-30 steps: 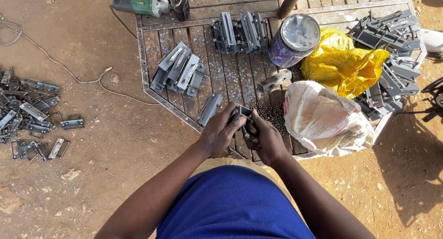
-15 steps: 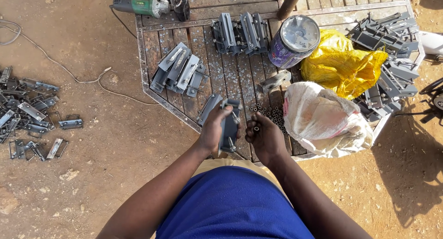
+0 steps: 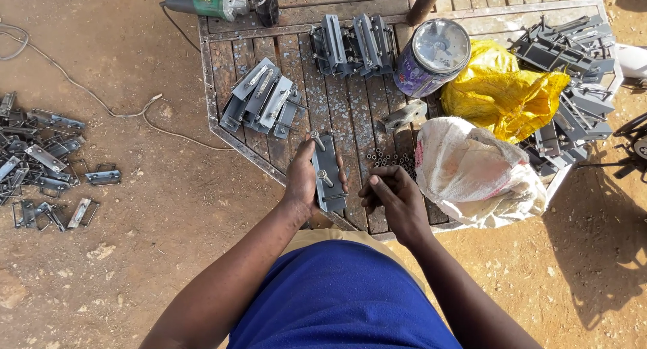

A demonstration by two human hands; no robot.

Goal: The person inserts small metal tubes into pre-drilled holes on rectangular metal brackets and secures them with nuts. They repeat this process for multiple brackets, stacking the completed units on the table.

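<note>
Slatted metal table (image 3: pixel 350 113) bearing a white sack (image 3: pixel 472 174); left hand (image 3: pixel 303 180), fingers clamped around a grey steel latch plate (image 3: pixel 328 174) at the table's near edge, likely stiff and weighty, best gripped along its edges; right hand (image 3: pixel 394 197), fingertips pinched together beside small tubes (image 3: pixel 387 160).

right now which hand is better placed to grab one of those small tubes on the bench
Right. The right hand hovers just below the small metal tubes, while the left hand is occupied gripping the grey latch plate.
</note>
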